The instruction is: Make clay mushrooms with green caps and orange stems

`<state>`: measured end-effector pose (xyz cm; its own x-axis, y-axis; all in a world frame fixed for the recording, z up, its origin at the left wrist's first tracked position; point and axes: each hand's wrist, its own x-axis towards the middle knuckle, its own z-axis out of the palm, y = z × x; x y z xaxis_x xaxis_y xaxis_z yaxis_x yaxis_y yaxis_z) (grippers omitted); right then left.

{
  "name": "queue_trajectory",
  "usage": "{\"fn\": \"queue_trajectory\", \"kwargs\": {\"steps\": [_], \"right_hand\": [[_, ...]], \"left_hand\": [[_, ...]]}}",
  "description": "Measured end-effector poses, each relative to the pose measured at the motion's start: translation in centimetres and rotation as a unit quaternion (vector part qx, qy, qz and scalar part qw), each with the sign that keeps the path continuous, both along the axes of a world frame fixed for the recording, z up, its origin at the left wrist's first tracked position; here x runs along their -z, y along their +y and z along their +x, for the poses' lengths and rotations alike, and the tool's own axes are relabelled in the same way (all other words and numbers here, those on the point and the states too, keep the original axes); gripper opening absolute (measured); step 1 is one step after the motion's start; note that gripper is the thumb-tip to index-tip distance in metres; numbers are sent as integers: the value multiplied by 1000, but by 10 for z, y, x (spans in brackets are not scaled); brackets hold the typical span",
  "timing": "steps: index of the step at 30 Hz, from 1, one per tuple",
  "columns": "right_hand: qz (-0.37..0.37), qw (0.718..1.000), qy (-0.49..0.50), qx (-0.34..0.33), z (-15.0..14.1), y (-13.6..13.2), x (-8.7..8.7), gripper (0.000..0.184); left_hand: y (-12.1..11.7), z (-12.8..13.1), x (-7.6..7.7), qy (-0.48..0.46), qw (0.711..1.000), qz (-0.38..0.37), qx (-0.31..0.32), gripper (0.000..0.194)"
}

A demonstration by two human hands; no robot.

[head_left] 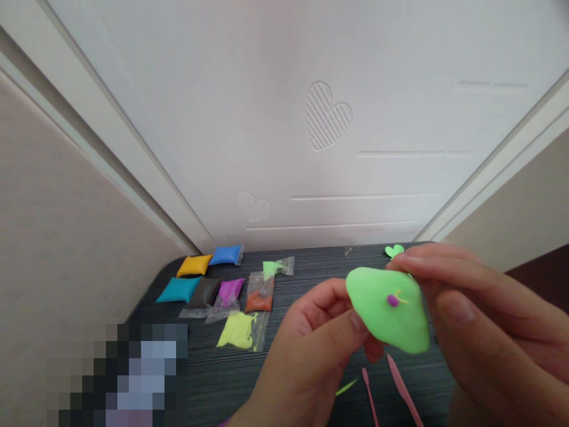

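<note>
A flattened, leaf-like piece of bright green modelling clay [377, 314] is held up above the table. On its face sit a small purple clay ball [392, 300] and a thin, curved yellow clay strand [402, 298]. My left hand [317, 332] grips the green piece at its left edge, thumb in front and fingers partly hidden behind. My right hand [493, 314] is at the upper right edge, its fingertips against the clay and partly hidden behind it. The thumb of that hand is close to the right edge.
Packets of coloured clay, including a yellow one [194, 265] and a pale yellow-green one [237, 330], lie on the dark table [213, 379]. Two pink modelling tools [403, 388] and a thin green strip [347, 387] lie below my hands. A green heart-shaped piece [393, 251] is behind.
</note>
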<state>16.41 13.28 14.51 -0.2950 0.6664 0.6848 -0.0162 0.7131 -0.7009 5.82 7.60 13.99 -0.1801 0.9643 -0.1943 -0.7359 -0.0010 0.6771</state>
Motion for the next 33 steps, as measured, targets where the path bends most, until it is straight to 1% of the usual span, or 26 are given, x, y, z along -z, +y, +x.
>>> {"fn": "queue_trajectory", "kwargs": {"steps": [3,5,8,11,13,21,23,27,33], "right_hand": [[-29,1000,10,0,0,1,1,25],[-31,999,1,-16,1,3,1,24],[-55,998,2,-33,3,5,1,22],[-73,997,24,-23,2,5,0,19],[-78,996,32,-19,1,4,-1,18],[-81,995,39,-41,0,7,1,18],[-93,994,20,-61,3,9,0,18],[-128,985,-41,-111,10,14,-4,19],[-126,984,-39,-116,10,17,-4,19]], "left_hand": [[0,0,0,11,1000,-5,2,14],[0,-1,1,18,1000,-10,4,13],[0,-1,2,23,1000,-13,7,12],[0,-1,3,20,1000,-11,5,12],[-1,0,2,19,1000,-11,2,12],[1,-1,2,12,1000,6,0,11],[1,-3,3,11,1000,12,6,11],[2,-7,6,4,999,28,42,12],[3,-7,7,6,999,38,39,10]]}}
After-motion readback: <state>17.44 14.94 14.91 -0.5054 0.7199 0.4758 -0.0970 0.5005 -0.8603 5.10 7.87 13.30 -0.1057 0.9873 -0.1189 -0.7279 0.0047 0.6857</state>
